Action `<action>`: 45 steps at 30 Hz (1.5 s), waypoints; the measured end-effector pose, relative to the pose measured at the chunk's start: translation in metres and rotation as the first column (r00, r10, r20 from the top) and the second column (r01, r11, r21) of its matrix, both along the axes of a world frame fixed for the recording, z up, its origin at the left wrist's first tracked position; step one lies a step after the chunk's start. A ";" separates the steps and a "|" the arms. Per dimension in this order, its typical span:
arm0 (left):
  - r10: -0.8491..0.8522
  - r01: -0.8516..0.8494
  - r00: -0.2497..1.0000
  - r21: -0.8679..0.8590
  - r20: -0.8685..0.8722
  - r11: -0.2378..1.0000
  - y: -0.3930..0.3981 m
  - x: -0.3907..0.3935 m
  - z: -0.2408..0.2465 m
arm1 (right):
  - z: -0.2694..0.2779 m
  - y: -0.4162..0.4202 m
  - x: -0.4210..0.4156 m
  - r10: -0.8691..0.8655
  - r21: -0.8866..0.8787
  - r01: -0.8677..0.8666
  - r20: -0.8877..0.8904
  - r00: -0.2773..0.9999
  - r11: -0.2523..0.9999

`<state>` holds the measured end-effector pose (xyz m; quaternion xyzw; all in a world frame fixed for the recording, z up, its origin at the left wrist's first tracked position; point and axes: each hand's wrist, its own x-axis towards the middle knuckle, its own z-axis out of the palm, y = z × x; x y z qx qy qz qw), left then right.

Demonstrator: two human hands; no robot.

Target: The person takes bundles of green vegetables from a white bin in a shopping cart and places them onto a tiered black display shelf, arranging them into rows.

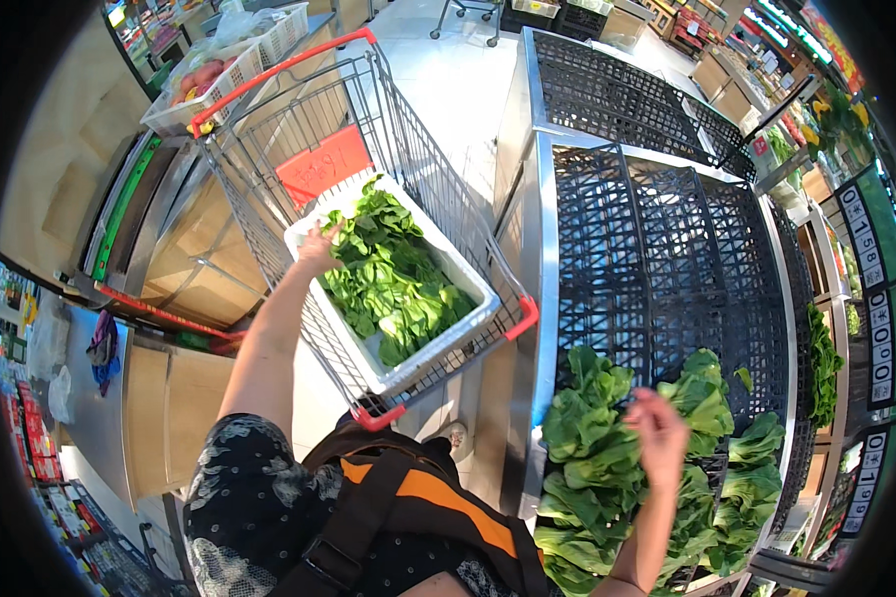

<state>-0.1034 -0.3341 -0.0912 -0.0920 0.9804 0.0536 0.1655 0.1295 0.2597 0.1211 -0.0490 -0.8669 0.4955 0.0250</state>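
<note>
A white foam box (463, 280) of leafy greens (388, 261) rests in a wire shopping cart (448, 164) with red corners and a red handle. At the box's left edge is my left hand (319, 250), fingers spread against the leaves and rim; whether it grips any is unclear. My right hand (658, 433) is over the bok choy (590, 418) laid out at the near end of the display stand, fingers bent, slightly blurred. I cannot tell whether it holds a leaf. More bok choy (750, 477) lies to the right of that hand.
Black plastic grating (664, 254) lines the metal-edged stand, close on the cart's right. A second grated stand (612, 89) adjoins its far end. White baskets (246, 71) of produce stand at upper left. A metal-topped table (101, 403) is at left, and price signs (862, 239) line the right.
</note>
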 end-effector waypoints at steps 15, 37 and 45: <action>-0.717 0.711 0.696 0.092 0.049 0.697 0.036 -0.142 -0.083 | -0.175 -0.328 -0.024 0.360 0.251 -0.401 0.195 0.912 0.881; -0.056 0.328 0.933 0.774 -0.356 0.541 -0.099 -0.042 0.059 | -0.257 -0.374 -0.239 0.261 0.325 -0.310 0.186 0.947 0.893; 0.093 0.386 0.796 0.619 -0.599 0.684 -0.168 0.076 0.100 | -0.328 -0.433 -0.375 0.390 0.737 -0.482 0.315 0.865 0.473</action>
